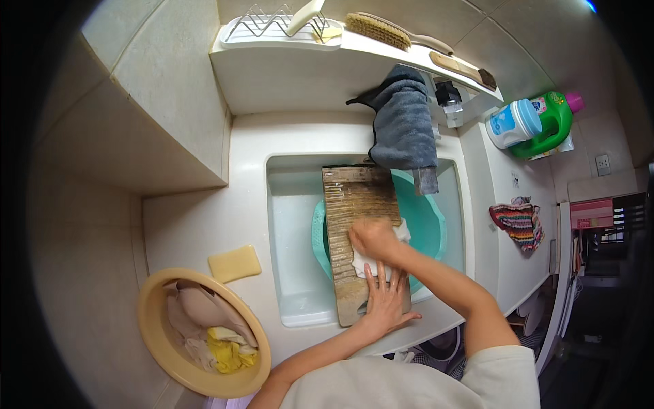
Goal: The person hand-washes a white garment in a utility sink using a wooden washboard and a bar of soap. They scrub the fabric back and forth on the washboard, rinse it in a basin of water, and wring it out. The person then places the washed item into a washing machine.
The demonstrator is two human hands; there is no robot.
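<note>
A ribbed wooden washboard (338,225) leans in a white sink (296,214), across a turquoise basin (434,220). On its ribs lies a wet white cloth (364,265). My right hand (375,239), slightly blurred, is curled into a fist on this cloth and covers its upper part. Just below, my left hand (387,304) lies flat with fingers spread, fingertips on the cloth's lower edge and palm over the board's near end. Part of the board's handle slot shows beside the left hand.
A yellow soap bar (235,263) and a tan basin (148,327) of clothes are at left. A grey towel (403,122) hangs over the faucet. Brushes (378,30) lie on the ledge. Detergent bottles (554,125) and a striped knitted cloth (518,222) are at right.
</note>
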